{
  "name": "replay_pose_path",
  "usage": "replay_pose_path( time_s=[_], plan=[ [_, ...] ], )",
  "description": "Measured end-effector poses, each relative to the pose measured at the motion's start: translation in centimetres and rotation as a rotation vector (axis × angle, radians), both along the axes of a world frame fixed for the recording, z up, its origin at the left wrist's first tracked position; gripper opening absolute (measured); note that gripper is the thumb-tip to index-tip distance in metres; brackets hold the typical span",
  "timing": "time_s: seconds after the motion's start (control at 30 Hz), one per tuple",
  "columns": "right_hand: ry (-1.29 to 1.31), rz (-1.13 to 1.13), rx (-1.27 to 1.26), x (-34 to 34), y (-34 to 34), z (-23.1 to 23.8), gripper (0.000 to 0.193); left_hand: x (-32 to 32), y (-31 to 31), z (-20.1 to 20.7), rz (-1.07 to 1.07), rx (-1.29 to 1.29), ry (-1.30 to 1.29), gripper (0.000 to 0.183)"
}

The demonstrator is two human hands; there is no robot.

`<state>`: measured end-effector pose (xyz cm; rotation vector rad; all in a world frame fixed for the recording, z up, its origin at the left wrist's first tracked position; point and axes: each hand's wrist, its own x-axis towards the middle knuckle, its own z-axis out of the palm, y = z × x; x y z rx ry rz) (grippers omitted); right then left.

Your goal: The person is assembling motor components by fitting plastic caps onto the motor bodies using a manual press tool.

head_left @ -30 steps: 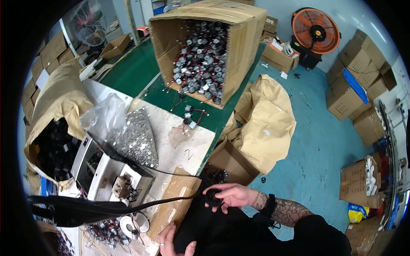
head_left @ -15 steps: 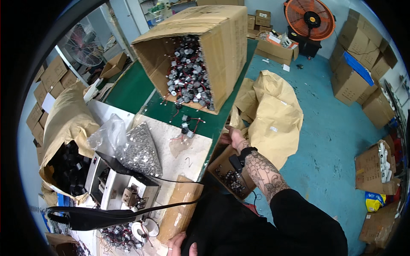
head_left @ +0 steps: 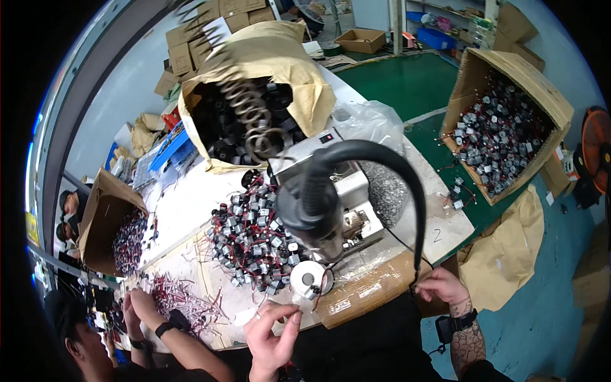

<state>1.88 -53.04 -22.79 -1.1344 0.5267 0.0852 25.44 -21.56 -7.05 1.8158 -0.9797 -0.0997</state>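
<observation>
My left hand [head_left: 270, 337] is raised over the near table edge, thumb and forefinger tips close together; anything between them is too small to see. Just beyond it, a small motor with red wires [head_left: 312, 292] rests by a white spool-like disc [head_left: 307, 278]. My right hand [head_left: 442, 286] is pinched by the right end of a brown cardboard pad [head_left: 366, 291]; a tiny dark thing shows at its fingertips, its kind unclear. A black hanging tool [head_left: 309, 210] with a thick curved cord blocks part of a small white machine [head_left: 353, 191]. Left of that lies a pile of small wired motors [head_left: 251, 239].
A paper sack of black parts [head_left: 254, 35] stands behind the machine, under a coiled spring [head_left: 245, 102]. Beside it lies a clear bag of small metal pieces [head_left: 389, 197]. A tipped carton [head_left: 461, 95] holds motors at right. At left, a co-worker's hands [head_left: 140, 312] work near loose wires [head_left: 184, 302].
The view has swung left. My right hand has come up from the box of small parts beside the table to the pad's edge. My left hand has lifted off the cardboard.
</observation>
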Motion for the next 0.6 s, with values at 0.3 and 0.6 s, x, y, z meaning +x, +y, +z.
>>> replay_pose_path(
  time_s=[0.3,0.6],
  plan=[
    [-0.275,0.768,-0.231,4.9,5.3,11.8,0.022,2.1,-2.1,1.3,0.073,0.067,-0.140,0.018],
    [-0.388,0.196,-0.692,11.4,10.4,14.5,0.029,1.7,1.0,1.6,-0.128,0.121,0.215,0.012]
  ],
)
